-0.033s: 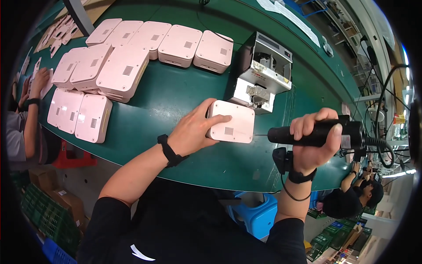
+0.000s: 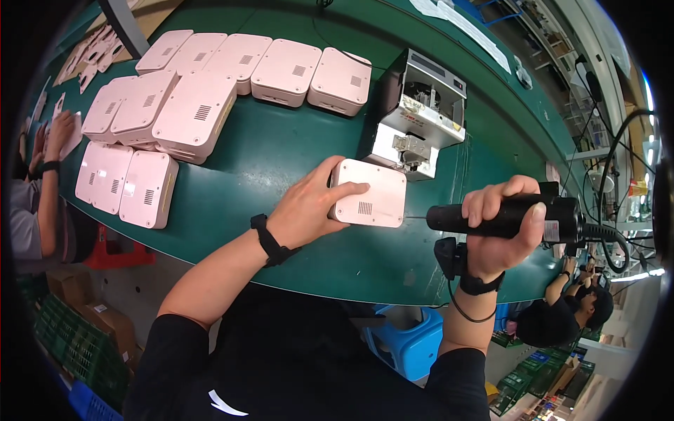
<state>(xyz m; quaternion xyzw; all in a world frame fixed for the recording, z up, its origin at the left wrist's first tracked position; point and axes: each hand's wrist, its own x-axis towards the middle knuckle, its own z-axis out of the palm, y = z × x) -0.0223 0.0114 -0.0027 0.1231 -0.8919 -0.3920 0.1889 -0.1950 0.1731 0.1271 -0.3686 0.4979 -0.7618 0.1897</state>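
Note:
My left hand (image 2: 298,210) grips a pale pinkish-white plastic housing (image 2: 382,188) by its left side. The thumb lies across its top face, which has corner holes and a small slotted vent. In my right hand (image 2: 502,249), fingers wrapped round it, is a black corded electric screwdriver (image 2: 453,219). It lies nearly level, and its thin bit points left at the housing's lower right corner. Whether the tip is in a hole there, I cannot tell. Just behind the housing stands a black and white screw feeder machine (image 2: 414,116) with an open top.
Several matching housings (image 2: 196,119) sit in rows and stacks at the left and back of the green table (image 2: 281,140). A co-worker's hand (image 2: 62,130) is at the far left, another person (image 2: 562,316) at the right. Below stand a blue stool (image 2: 414,344) and green crates (image 2: 81,344).

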